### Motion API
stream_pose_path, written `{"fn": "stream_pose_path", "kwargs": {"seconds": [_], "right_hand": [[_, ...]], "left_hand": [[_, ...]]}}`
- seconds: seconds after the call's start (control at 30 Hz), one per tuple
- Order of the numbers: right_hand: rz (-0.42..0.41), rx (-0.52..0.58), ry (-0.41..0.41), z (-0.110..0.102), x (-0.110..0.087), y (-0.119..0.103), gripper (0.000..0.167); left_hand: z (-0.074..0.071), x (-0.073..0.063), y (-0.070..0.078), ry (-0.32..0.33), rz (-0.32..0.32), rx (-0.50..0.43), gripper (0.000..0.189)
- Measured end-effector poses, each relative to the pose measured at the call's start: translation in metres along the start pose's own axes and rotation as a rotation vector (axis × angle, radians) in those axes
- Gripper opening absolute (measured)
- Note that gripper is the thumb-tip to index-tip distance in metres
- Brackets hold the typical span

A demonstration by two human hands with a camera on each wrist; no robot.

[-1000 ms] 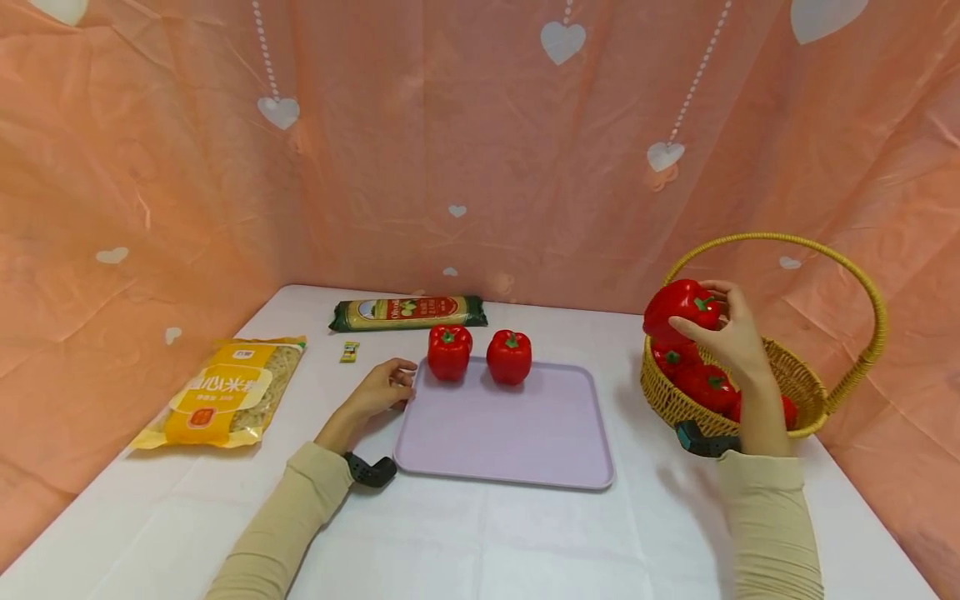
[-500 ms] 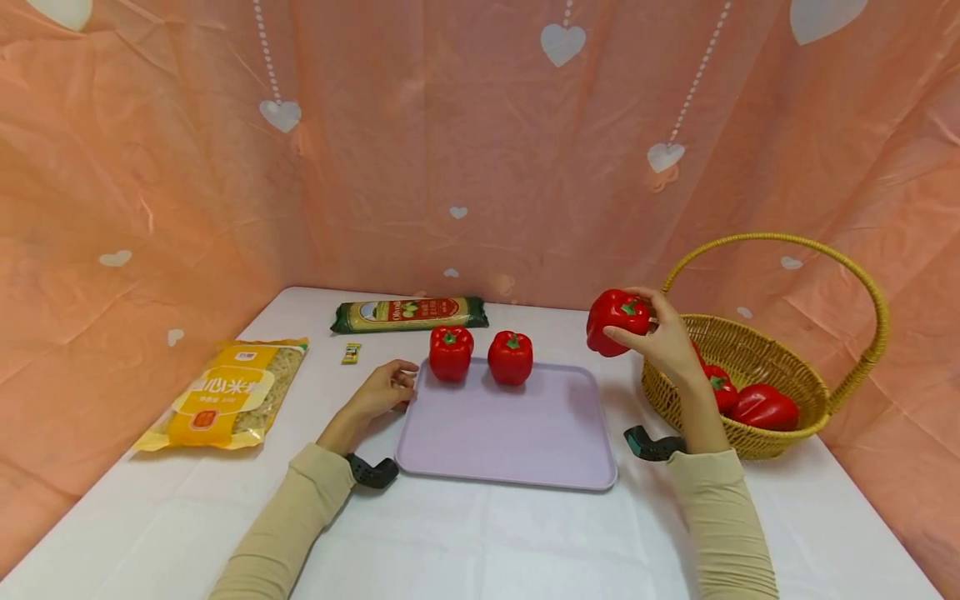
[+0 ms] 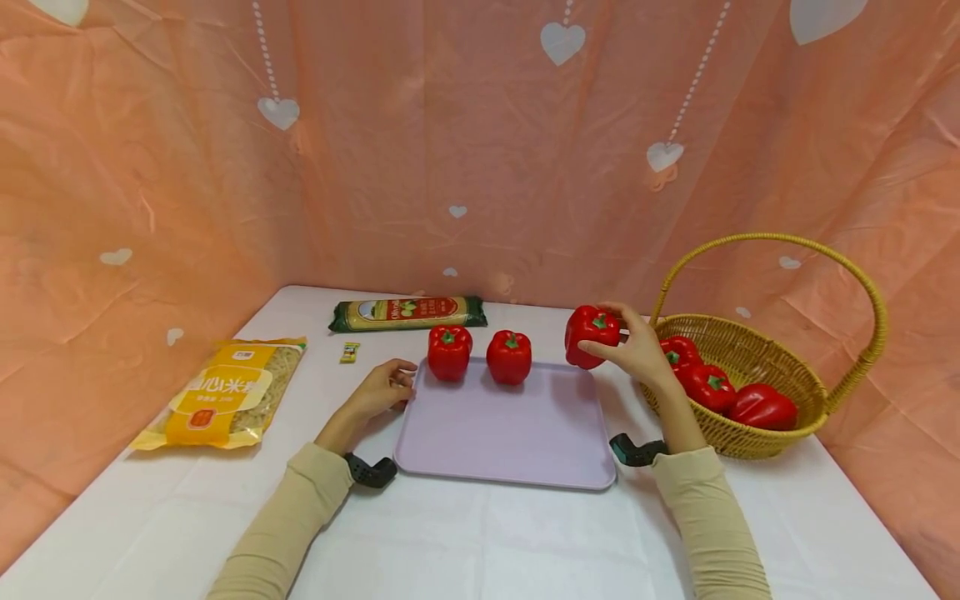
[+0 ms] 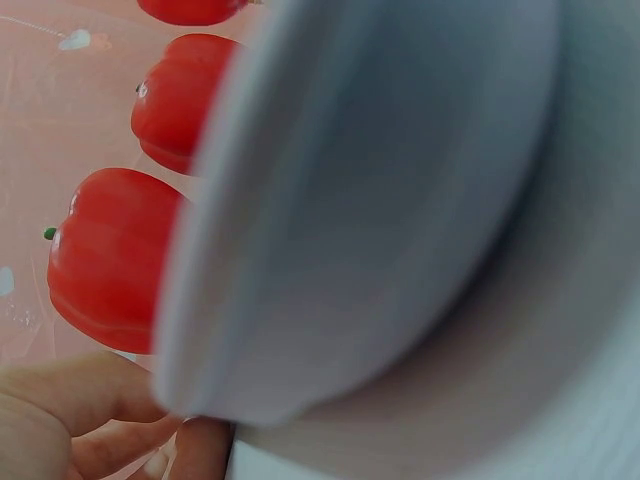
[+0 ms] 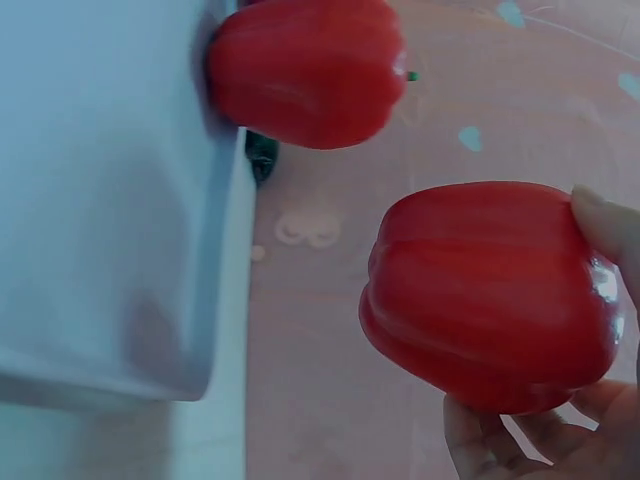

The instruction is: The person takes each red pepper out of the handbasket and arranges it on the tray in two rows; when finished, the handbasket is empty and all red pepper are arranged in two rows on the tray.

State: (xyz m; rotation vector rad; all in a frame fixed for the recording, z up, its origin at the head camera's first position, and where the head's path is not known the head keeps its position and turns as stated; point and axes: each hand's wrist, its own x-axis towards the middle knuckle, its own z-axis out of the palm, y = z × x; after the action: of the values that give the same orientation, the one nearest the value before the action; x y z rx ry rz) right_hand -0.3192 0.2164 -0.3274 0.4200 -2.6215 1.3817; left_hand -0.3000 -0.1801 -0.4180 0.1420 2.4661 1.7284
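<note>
My right hand (image 3: 637,350) grips a red bell pepper (image 3: 591,336) with a green stem over the tray's back right corner; the right wrist view shows this held pepper (image 5: 495,295) between thumb and fingers, apart from the tray rim. Two more bell peppers, the left one (image 3: 449,353) and the middle one (image 3: 509,357), stand upright along the back of the lilac tray (image 3: 502,433). At the tray's left edge my left hand (image 3: 378,387) holds the rim with bent fingers; the left wrist view has the fingers (image 4: 90,390) against the tray corner, partly hidden.
A wicker basket (image 3: 772,442) with a tall handle stands on the right, several red bell peppers (image 3: 708,387) inside. Behind the tray lies a green-ended noodle packet (image 3: 408,312), with a small yellow sachet (image 3: 349,352) nearby. A yellow food bag (image 3: 225,392) lies left.
My right hand has carried the bell pepper from above the basket leftward, then lower, to the tray's back right corner. The left hand stays at the tray's edge.
</note>
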Motion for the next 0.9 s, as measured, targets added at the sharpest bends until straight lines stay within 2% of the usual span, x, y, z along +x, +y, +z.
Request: {"fn": "stream_pose_path", "kwargs": {"seconds": [0.37,0.9], "right_hand": [[0.056,-0.033,-0.045,0.012,0.009,0.018,0.076],[0.048,-0.064,-0.096,0.02,0.009,0.034,0.074]], "left_hand": [[-0.002,0.001,0.001,0.008,-0.008,0.023,0.045],[0.001,0.0,0.0,-0.007,-0.013,0.016,0.045]]}}
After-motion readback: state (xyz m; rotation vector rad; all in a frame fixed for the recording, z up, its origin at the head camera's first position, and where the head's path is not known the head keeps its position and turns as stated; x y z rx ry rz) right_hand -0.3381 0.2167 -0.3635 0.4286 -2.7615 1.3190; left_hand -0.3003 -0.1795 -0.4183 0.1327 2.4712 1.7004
